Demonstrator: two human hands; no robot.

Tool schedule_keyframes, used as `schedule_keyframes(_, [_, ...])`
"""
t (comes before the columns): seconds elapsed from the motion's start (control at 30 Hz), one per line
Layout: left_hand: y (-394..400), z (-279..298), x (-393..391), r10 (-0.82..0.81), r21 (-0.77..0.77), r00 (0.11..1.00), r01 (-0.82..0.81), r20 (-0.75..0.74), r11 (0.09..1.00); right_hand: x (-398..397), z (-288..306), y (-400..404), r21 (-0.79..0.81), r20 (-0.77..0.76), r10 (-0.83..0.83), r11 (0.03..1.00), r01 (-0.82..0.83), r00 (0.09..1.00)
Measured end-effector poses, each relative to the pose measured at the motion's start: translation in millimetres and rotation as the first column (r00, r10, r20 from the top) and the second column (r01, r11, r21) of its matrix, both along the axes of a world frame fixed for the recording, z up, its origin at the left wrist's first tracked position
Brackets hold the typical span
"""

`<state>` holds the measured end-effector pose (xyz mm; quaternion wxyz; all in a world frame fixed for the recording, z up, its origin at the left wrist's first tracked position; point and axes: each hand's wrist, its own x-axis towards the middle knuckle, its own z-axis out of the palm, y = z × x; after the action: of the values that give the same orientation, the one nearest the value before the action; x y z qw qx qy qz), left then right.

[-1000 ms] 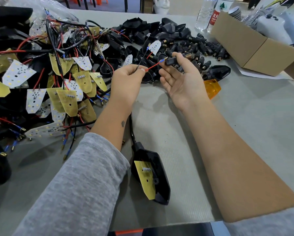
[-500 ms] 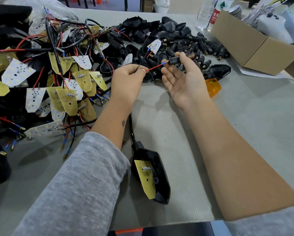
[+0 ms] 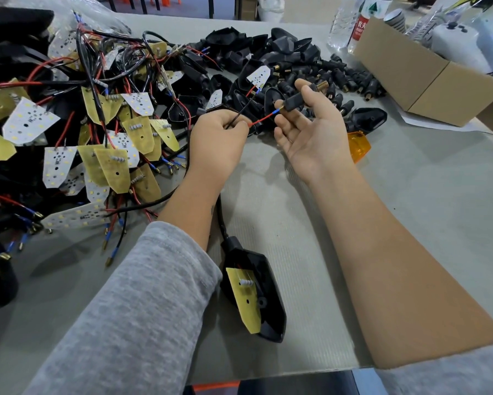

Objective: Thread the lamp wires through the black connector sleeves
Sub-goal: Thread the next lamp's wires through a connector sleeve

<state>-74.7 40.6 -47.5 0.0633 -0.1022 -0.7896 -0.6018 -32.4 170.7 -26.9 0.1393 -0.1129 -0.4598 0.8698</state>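
The table (image 3: 410, 195) carries a large tangle of LED boards and wires (image 3: 97, 132) on the left, a heap of loose black sleeves (image 3: 351, 81) at the rear, and a cardboard box (image 3: 428, 81) at the right. One lamp housing (image 3: 256, 292) lies near the person, between the forearms, its black cable running up under the left wrist.

The left hand (image 3: 216, 141) is closed in a pinch on the red wire (image 3: 261, 120) and on a thin black wire (image 3: 241, 114) beside it. The right hand (image 3: 311, 129) lies palm-up with the lower fingers relaxed; thumb and forefinger pinch one connector sleeve (image 3: 295, 102) raised above the table. The blue-collared tip of the red wire (image 3: 276, 111) sits at the sleeve's mouth; whether it has entered cannot be told.

Judgement: insertion is at its start. To do it well, the sleeve bore should be held in line with the wire, the left pinch moved close to the tip so the free length does not buckle, and the feed made straight. The black wire looks not yet aligned and risks being left outside.
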Motion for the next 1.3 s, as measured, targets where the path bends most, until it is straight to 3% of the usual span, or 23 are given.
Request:
schedule_keyframes(0.37, [-0.5, 1.0, 1.7, 0.011, -0.040, 1.000, -0.012, -0.024, 0.999, -1.8, -0.8, -1.1, 0.020, 0.031, -0.010, 1.000, 0.010, 0.999])
schedule_keyframes(0.9, [-4.9, 5.9, 8.3, -0.083, 0.054, 0.994, 0.087, -0.069, 0.995, -2.5, 0.8, -5.2, 0.065, 0.033, 0.010, 0.998, -0.012, 0.999])
schedule_keyframes(1.13, [-5.2, 6.0, 7.2, -0.077, 0.137, 0.995, 0.086, -0.069, 0.987, -5.3, -2.5, -0.9, -0.168, 0.020, 0.017, 0.986, -0.013, 1.000])
schedule_keyframes(1.3, [-4.0, 5.9, 7.4, -0.087, 0.149, 0.994, 0.096, -0.067, 0.984, -6.9, -4.1, 0.9, -0.175, 0.010, 0.033, 0.984, -0.031, 0.999])
